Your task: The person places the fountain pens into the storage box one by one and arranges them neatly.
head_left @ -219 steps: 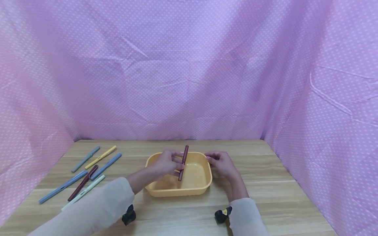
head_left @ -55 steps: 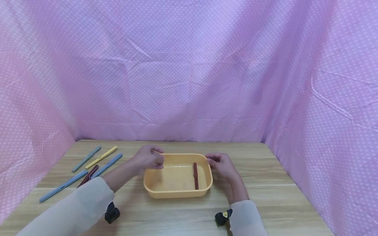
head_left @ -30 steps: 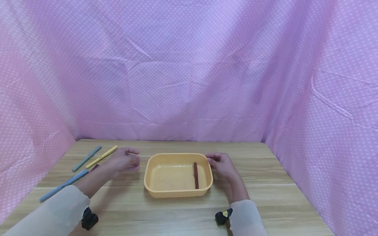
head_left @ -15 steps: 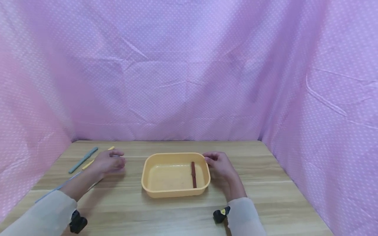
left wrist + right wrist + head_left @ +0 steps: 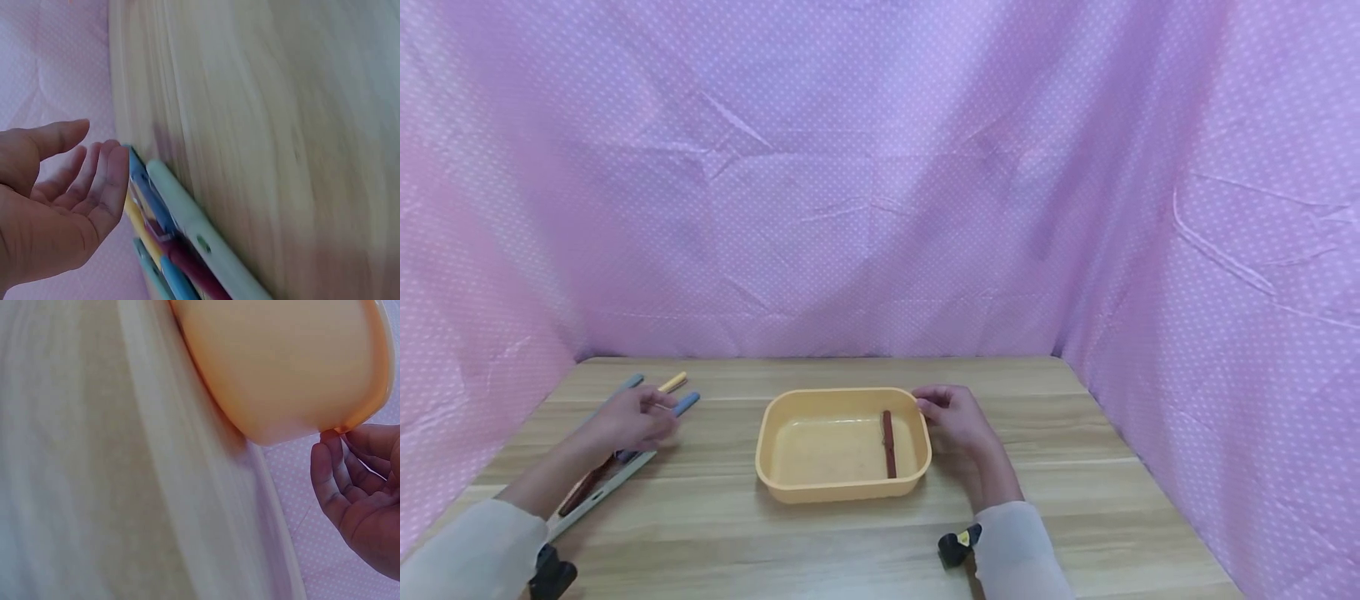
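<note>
My left hand hovers over a group of pens at the table's left side, thumb and fingers apart with nothing between them. A light green pen lies nearest in the left wrist view, beside a blue pen and a dark red pen. A yellow pen and a teal pen show beyond the hand; forearm and hand hide parts of the group. My right hand pinches the back right corner of a yellow plastic tray. Inside the tray, toward its right end, lies a dark red pen.
The wooden table has rounded back corners. Pink polka-dot cloth hangs behind it and at both sides. Black wrist cameras sit under the left sleeve and the right sleeve.
Earlier, my left hand held the dark red pen over the tray; that pen now lies inside. The emptied left hand has moved left to the pens. My right hand has stayed at the tray's corner.
</note>
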The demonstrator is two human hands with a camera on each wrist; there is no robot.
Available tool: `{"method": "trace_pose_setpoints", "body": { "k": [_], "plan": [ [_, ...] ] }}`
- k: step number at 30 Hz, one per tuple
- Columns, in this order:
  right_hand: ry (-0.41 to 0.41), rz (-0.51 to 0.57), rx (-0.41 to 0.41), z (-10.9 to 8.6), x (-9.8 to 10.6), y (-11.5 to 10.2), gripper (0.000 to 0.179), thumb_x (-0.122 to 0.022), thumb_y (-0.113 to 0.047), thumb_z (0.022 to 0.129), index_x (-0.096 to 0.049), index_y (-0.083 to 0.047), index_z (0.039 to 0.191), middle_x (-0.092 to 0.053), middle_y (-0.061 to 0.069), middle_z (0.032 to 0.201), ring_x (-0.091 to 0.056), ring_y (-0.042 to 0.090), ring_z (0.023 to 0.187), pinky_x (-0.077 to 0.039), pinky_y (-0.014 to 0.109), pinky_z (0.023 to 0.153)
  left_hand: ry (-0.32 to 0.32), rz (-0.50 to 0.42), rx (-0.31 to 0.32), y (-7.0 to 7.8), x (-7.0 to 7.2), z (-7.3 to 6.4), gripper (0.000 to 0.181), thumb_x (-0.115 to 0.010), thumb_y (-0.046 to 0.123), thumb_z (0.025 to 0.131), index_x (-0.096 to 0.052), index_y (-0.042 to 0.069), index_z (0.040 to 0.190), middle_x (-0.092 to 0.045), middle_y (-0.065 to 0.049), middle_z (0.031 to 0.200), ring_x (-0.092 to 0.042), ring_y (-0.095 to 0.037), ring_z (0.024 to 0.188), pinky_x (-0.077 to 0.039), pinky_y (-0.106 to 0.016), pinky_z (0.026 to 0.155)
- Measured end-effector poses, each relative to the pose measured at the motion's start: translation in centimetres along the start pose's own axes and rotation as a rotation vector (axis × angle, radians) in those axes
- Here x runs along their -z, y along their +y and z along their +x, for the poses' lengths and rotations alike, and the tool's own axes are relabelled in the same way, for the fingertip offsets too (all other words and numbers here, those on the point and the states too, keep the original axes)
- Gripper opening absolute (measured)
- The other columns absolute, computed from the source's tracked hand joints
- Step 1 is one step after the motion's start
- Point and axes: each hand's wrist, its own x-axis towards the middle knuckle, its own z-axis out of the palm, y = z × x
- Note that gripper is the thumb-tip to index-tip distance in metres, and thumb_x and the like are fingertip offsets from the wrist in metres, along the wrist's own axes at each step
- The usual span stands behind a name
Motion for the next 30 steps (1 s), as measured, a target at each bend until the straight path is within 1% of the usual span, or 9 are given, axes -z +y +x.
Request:
{"method": "trace_pose_setpoints", "body": {
  "k": [4,9,12,16,21,24,27,30],
  "plan": [
    [-0.010,-0.001,0.011,0.1,-0.1,-0.1,0.021,-0.062,-0.001,0.100,-0.069,0.009,0.118,-0.073,0.021,0.109,-0.073,0.031,0.096,-0.063,0.036,0.084,-0.030,0.029,-0.003,-0.7,1.1,-0.9,0.048,-0.065,0.011,0.100,-0.046,-0.017,0.134,-0.065,-0.020,0.111,-0.068,-0.027,0.093,-0.064,-0.039,0.075],
    [-0.003,-0.007,0.004,0.1,-0.2,-0.2,0.020,-0.063,-0.001,0.099,-0.070,0.007,0.117,-0.074,0.018,0.107,-0.073,0.028,0.094,-0.062,0.035,0.084,-0.025,0.085,0.016,-1.6,2.4,-1.7,0.045,-0.065,0.014,0.101,-0.048,-0.015,0.131,-0.065,-0.017,0.111,-0.067,-0.025,0.095,-0.064,-0.041,0.074],
    [0.001,-0.009,0.002,0.1,-0.1,-0.2,0.021,-0.063,-0.001,0.100,-0.070,0.007,0.117,-0.073,0.019,0.107,-0.073,0.029,0.094,-0.063,0.036,0.084,-0.025,0.098,0.036,-2.1,2.7,-2.0,0.042,-0.064,0.011,0.100,-0.050,-0.014,0.129,-0.065,-0.014,0.107,-0.064,-0.021,0.089,-0.063,-0.038,0.070],
    [0.003,-0.014,0.000,0.1,-0.1,-0.2,0.021,-0.062,-0.001,0.100,-0.069,0.008,0.118,-0.073,0.020,0.108,-0.073,0.029,0.094,-0.063,0.035,0.084,-0.046,0.105,0.052,-2.6,3.0,-2.6,0.037,-0.066,0.007,0.098,-0.053,-0.013,0.125,-0.064,-0.010,0.099,-0.061,-0.021,0.081,-0.060,-0.035,0.064],
    [0.011,-0.022,-0.003,0.2,-0.1,-0.2,0.020,-0.063,-0.001,0.100,-0.070,0.007,0.116,-0.073,0.019,0.105,-0.073,0.028,0.092,-0.062,0.034,0.083,-0.060,0.177,0.037,-2.8,2.9,-3.3,0.032,-0.070,0.007,0.094,-0.059,-0.010,0.118,-0.062,-0.006,0.091,-0.059,-0.019,0.076,-0.058,-0.032,0.059],
    [0.014,-0.019,-0.012,0.1,-0.1,-0.2,0.020,-0.063,-0.001,0.099,-0.071,0.007,0.116,-0.074,0.018,0.105,-0.073,0.027,0.092,-0.062,0.034,0.083,-0.058,0.212,0.031,-2.8,2.9,-3.5,0.031,-0.073,0.006,0.091,-0.061,-0.009,0.114,-0.062,-0.004,0.090,-0.058,-0.018,0.076,-0.057,-0.032,0.058],
    [0.013,-0.012,-0.020,0.1,-0.1,-0.2,0.019,-0.062,-0.001,0.100,-0.071,0.007,0.116,-0.074,0.017,0.105,-0.073,0.027,0.092,-0.062,0.034,0.083,-0.065,0.220,0.031,-2.8,2.9,-3.4,0.029,-0.074,0.005,0.089,-0.061,-0.008,0.112,-0.063,-0.004,0.091,-0.058,-0.017,0.075,-0.056,-0.031,0.057],
    [0.012,-0.010,-0.013,0.0,-0.2,-0.2,0.020,-0.062,-0.001,0.100,-0.070,0.007,0.116,-0.074,0.018,0.106,-0.073,0.027,0.093,-0.062,0.035,0.083,-0.076,0.226,0.017,-3.0,2.9,-3.3,0.029,-0.075,0.004,0.087,-0.061,-0.008,0.109,-0.063,-0.004,0.090,-0.058,-0.016,0.074,-0.056,-0.030,0.056]
  ]
}}
